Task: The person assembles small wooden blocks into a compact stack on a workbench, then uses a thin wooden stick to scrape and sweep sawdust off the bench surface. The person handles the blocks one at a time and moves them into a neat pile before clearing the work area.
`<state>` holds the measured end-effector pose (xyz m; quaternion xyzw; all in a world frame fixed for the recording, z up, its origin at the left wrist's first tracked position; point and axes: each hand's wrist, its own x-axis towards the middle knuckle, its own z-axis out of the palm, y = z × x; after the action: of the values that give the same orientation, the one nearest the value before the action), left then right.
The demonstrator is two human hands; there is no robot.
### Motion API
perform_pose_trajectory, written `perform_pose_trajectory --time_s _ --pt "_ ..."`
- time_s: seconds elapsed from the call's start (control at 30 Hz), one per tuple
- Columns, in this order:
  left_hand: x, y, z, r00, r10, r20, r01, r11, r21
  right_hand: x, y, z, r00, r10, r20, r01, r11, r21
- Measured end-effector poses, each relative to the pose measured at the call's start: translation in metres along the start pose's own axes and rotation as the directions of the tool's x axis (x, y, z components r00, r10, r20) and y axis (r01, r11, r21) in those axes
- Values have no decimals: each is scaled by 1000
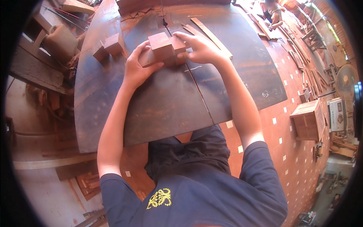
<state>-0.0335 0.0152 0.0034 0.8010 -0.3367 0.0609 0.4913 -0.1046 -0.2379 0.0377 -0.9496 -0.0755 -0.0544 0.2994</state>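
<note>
Reddish wooden blocks stand together on the dark metal saw table (162,102), between my two hands. A cube-shaped block (160,41) sits highest, and a second wooden block (178,44) is beside it on the right. My left hand (137,68) curves round the left side of the group, against a lower block (146,57), thumb along the near face. With fingers and thumb, my right hand (200,49) grips the right-hand block. Just beyond the blocks is a thin dark upright part (165,24), in line with the slit running through the table. The blocks' undersides are hidden.
Two more wooden blocks (112,44) rest on the table's left side. Thin wood strips (211,38) lie at the far right. Beside the table stands a plastic jug (60,43). A wooden cabinet (308,119) is on the tiled floor; another person (274,17) is at the far right.
</note>
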Motion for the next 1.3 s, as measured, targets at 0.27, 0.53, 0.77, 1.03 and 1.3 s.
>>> perform_pose_trajectory --time_s 0.27,0.53,0.77,1.03,1.3 --pt "2 -1 13 998 66 -24 -66 997 -37 0 13 -4 996 -67 -53 64 997 -53" --pt "17 -19 -27 969 142 200 -143 990 -12 -10 -2 -19 999 39 13 -39 999 -17" --pt "17 -67 -60 989 117 -86 1 584 811 -10 -3 -19 998 54 14 -54 998 -21" --pt "29 -71 -64 992 89 -87 4 673 739 -12 0 -21 997 74 38 -75 997 13" --pt "48 -50 -70 996 -77 -35 76 634 770 -13 -4 -22 994 103 47 -102 994 -29"
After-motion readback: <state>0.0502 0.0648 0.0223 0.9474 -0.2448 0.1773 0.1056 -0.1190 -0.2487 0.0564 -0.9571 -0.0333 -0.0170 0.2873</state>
